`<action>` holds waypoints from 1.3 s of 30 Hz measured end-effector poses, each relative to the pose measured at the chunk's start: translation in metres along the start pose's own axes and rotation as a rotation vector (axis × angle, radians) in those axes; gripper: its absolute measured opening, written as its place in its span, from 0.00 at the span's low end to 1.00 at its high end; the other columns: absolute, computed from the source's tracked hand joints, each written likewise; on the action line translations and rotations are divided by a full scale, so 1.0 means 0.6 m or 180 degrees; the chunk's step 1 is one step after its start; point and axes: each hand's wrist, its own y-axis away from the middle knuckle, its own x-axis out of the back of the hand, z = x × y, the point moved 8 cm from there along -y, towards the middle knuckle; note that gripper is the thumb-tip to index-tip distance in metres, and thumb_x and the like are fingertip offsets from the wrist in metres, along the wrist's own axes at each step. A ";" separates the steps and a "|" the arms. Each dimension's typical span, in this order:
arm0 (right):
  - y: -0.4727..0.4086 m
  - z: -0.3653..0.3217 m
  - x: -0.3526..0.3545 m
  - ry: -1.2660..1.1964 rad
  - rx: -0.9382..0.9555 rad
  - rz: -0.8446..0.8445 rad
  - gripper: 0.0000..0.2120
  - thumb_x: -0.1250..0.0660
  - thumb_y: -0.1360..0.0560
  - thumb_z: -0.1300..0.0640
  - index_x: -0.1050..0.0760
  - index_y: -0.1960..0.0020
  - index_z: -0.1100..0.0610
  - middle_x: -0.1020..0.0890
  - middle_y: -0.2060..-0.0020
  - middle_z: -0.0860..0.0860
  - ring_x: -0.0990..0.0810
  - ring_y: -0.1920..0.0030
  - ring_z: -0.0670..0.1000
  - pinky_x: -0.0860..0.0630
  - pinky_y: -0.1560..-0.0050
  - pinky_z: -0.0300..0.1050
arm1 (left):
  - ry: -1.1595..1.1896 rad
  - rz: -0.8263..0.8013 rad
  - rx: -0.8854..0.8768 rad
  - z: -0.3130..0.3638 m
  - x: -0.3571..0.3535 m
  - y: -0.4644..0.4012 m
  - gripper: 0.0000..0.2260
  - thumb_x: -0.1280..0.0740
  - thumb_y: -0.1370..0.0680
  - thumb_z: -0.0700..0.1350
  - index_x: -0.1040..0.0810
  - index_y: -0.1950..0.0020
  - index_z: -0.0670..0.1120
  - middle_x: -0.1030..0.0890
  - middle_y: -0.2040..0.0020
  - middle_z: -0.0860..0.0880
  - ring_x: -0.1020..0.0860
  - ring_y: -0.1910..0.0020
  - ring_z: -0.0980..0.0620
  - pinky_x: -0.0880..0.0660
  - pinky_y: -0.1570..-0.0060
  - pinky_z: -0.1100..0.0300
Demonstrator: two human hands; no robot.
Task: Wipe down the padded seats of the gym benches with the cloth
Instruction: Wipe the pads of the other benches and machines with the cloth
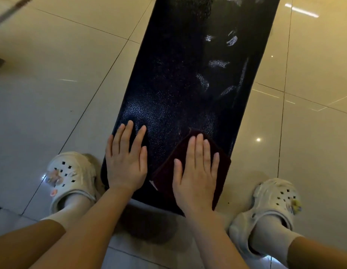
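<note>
The tiled floor point(58, 78) fills most of the view, pale and glossy, with light glare on it. Across it, running away from the person, lies the long black padded bench seat point(184, 78); its grained cover shows shiny streaks toward the far end, which may be damp patches or just reflections. The person stands at the near end with a foot on either side, in white clogs: the left shoe point(72, 177) just beside the seat's near left corner, the right shoe point(269, 208) a little apart from the right corner. That straddling stance probably lets them lean their weight straight over the pad.

The dark red cloth point(221, 169) lies flat on the near right part of the seat, one corner pointing up the pad. The right hand point(198, 171) rests on top of it, fingers straight and together, palm down, which spreads pressure over the cloth for wiping. The left hand point(128, 160) is flat too, fingers extended, pressing directly on the bare seat near its left edge, most likely as a brace.
</note>
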 end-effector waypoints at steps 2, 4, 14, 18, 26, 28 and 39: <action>-0.060 -0.006 0.010 -0.0043 0.0093 0.0007 0.29 0.51 0.19 0.45 0.45 0.22 0.58 0.42 0.22 0.54 0.46 0.22 0.53 0.55 0.23 0.53 | -0.0025 -0.0019 -0.0003 -0.001 0.000 0.000 0.22 0.47 0.19 0.49 0.36 0.25 0.49 0.36 0.24 0.42 0.40 0.25 0.44 0.48 0.27 0.47; -0.108 -0.005 0.017 0.0001 0.0212 -0.0038 0.30 0.53 0.18 0.43 0.47 0.21 0.57 0.44 0.22 0.54 0.48 0.22 0.52 0.57 0.23 0.52 | -0.0051 -0.0014 0.0001 0.000 0.001 0.000 0.22 0.46 0.19 0.49 0.35 0.25 0.48 0.36 0.24 0.42 0.40 0.25 0.43 0.48 0.27 0.47; 0.046 0.030 -0.008 0.0161 -0.0167 -0.0039 0.31 0.50 0.20 0.44 0.46 0.22 0.59 0.42 0.23 0.55 0.46 0.23 0.53 0.50 0.25 0.57 | -0.0026 -0.0080 0.0049 -0.001 0.001 -0.002 0.22 0.47 0.19 0.49 0.36 0.25 0.49 0.36 0.25 0.42 0.40 0.25 0.43 0.47 0.27 0.45; -0.061 0.058 0.015 0.0230 -0.0394 0.0083 0.33 0.55 0.20 0.40 0.54 0.22 0.57 0.46 0.21 0.54 0.51 0.22 0.51 0.56 0.23 0.54 | 0.0036 -0.0049 0.0053 0.001 0.000 0.002 0.22 0.46 0.20 0.49 0.35 0.25 0.49 0.35 0.25 0.42 0.40 0.26 0.43 0.45 0.28 0.43; -0.063 0.037 0.015 0.0220 -0.0234 0.0040 0.31 0.54 0.18 0.44 0.51 0.21 0.60 0.47 0.21 0.56 0.51 0.21 0.55 0.55 0.23 0.55 | 0.0020 -0.0062 0.0073 0.001 -0.004 0.000 0.23 0.47 0.20 0.49 0.37 0.25 0.49 0.37 0.24 0.42 0.40 0.25 0.42 0.46 0.28 0.43; -0.017 0.007 -0.001 0.0219 0.0090 -0.0101 0.30 0.52 0.18 0.44 0.48 0.21 0.59 0.46 0.22 0.56 0.49 0.21 0.55 0.53 0.23 0.56 | 0.0030 -0.0073 0.0043 0.000 -0.004 -0.002 0.23 0.47 0.20 0.50 0.38 0.24 0.49 0.37 0.24 0.42 0.41 0.25 0.43 0.47 0.28 0.43; -0.115 0.077 0.029 0.0206 0.0009 0.0075 0.32 0.54 0.19 0.39 0.50 0.21 0.55 0.47 0.21 0.52 0.52 0.21 0.51 0.57 0.23 0.52 | 0.0010 -0.0039 0.0039 -0.001 -0.001 0.000 0.23 0.48 0.19 0.50 0.38 0.24 0.49 0.37 0.24 0.42 0.41 0.25 0.43 0.48 0.27 0.44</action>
